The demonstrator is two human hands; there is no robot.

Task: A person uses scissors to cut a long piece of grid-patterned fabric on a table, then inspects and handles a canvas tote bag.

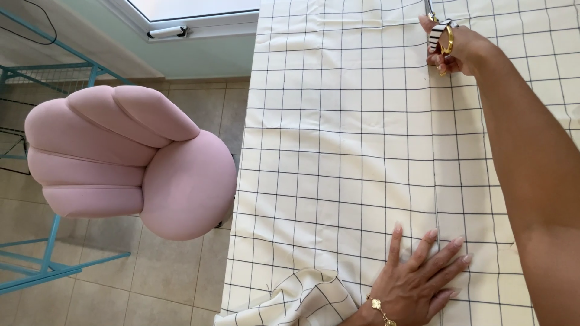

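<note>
A cream fabric (338,151) with a thin black grid lies spread over a table. A straight cut line (435,181) runs lengthwise through the cloth. My left hand (423,278) lies flat on the fabric near the front edge, fingers spread, fingertips beside the cut. A gold bracelet sits on that wrist. My right hand (450,51) is stretched far forward and grips scissors (440,33) with striped black-and-white and gold handles, at the far end of the cut. The blades are mostly out of view at the top edge.
A pink shell-shaped padded chair (127,163) stands left of the table on a tiled floor. A turquoise metal rack (48,265) stands behind it at far left. A white window frame (193,24) is at the top. A folded fabric corner (302,299) hangs at the front.
</note>
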